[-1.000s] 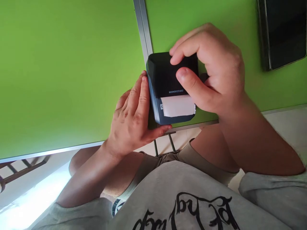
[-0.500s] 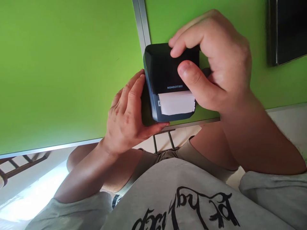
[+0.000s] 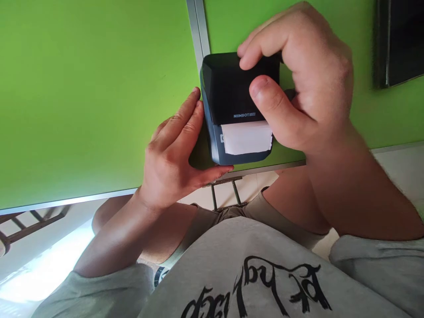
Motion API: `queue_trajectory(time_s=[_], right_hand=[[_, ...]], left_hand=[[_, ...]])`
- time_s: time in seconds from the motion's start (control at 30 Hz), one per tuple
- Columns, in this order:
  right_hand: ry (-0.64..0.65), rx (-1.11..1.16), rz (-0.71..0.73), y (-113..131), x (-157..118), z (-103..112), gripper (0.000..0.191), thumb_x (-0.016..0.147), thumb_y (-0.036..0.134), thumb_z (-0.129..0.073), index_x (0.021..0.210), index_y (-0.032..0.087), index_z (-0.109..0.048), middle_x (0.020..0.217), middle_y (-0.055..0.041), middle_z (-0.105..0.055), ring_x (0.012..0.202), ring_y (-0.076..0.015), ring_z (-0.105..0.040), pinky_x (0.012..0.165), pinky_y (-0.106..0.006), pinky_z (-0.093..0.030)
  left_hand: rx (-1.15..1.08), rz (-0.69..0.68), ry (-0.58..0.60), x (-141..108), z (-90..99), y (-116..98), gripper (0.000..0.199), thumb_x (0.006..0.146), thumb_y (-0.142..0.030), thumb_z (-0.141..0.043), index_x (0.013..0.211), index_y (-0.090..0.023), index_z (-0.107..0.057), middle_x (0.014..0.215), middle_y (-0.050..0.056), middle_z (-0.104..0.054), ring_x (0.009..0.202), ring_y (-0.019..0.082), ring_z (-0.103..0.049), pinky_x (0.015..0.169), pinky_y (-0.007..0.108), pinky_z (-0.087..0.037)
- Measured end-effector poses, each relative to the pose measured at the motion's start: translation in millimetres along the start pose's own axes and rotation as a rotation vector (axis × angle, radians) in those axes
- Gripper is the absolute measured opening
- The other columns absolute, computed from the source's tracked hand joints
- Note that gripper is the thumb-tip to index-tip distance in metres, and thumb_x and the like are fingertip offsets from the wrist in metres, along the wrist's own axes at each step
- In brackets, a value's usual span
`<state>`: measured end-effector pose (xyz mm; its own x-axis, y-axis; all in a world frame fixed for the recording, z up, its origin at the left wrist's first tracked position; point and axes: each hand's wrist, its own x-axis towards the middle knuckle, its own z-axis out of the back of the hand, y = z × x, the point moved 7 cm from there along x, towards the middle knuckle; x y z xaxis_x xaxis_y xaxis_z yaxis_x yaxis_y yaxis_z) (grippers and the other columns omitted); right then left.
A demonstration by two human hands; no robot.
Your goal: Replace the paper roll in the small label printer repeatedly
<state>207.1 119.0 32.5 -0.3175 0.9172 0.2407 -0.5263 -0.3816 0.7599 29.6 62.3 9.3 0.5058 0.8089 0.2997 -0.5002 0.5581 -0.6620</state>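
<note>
A black and dark blue label printer point(image 3: 228, 88), marked NIIMBOT, rests on the green table near its front edge. White label paper point(image 3: 247, 139) sticks out of its front slot. My left hand point(image 3: 170, 152) holds the printer from the left, fingertips against its side and thumb stretched along the front edge. Around the right side and top curls my right hand point(image 3: 318, 79); its thumb and fingertips lie on or just over the black lid. The undersides of the right fingers are partly hidden.
The green tabletop point(image 3: 82, 88) has a grey metal seam point(image 3: 198, 26) running back from behind the printer. A dark, flat black object point(image 3: 404, 44) lies at the far right. Below the table edge are my legs and a metal rung frame point(image 3: 225, 194).
The printer and both hands appear slightly higher and further right in view, along with the table. My left fingers have shifted a little along the printer's side, more spread apart.
</note>
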Motion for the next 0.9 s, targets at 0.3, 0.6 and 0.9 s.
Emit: queue_trajectory(time_s=[0.3, 0.6, 0.9], right_hand=[[0.041, -0.011, 0.002, 8.5, -2.2, -3.5, 0.044, 0.102, 0.064, -0.042, 0.11, 0.026, -0.063, 0.106, -0.0043, -0.061, 0.114, -0.0216, -0.067, 0.085, -0.036, -0.063], [-0.164, -0.109, 0.216, 9.1, -10.5, 15.9, 0.049, 0.093, 0.065, -0.045, 0.105, 0.022, -0.065, 0.104, -0.0065, -0.066, 0.101, -0.0204, -0.065, 0.089, -0.039, -0.06], [-0.003, -0.159, 0.321, 9.7, -10.7, 19.7, 0.045, 0.083, 0.055, -0.066, 0.116, 0.024, -0.064, 0.123, -0.0104, -0.071, 0.122, -0.0276, -0.066, 0.111, -0.046, -0.055]], left_hand=[[-0.016, 0.078, 0.026, 4.5, 1.5, -3.0, 0.095, 0.082, -0.075, -0.075, 0.163, -0.039, -0.041, 0.164, 0.008, -0.053, 0.15, 0.037, -0.055, 0.124, 0.057, -0.054], [-0.028, 0.073, 0.003, 3.1, 1.0, 4.8, 0.103, 0.075, -0.081, -0.078, 0.16, -0.03, -0.049, 0.165, 0.012, -0.051, 0.147, 0.04, -0.057, 0.122, 0.058, -0.054], [-0.012, 0.099, 0.034, -0.3, 0.0, 0.1, 0.098, 0.08, -0.073, -0.078, 0.162, -0.031, -0.045, 0.162, 0.013, -0.055, 0.149, 0.038, -0.057, 0.123, 0.054, -0.053]])
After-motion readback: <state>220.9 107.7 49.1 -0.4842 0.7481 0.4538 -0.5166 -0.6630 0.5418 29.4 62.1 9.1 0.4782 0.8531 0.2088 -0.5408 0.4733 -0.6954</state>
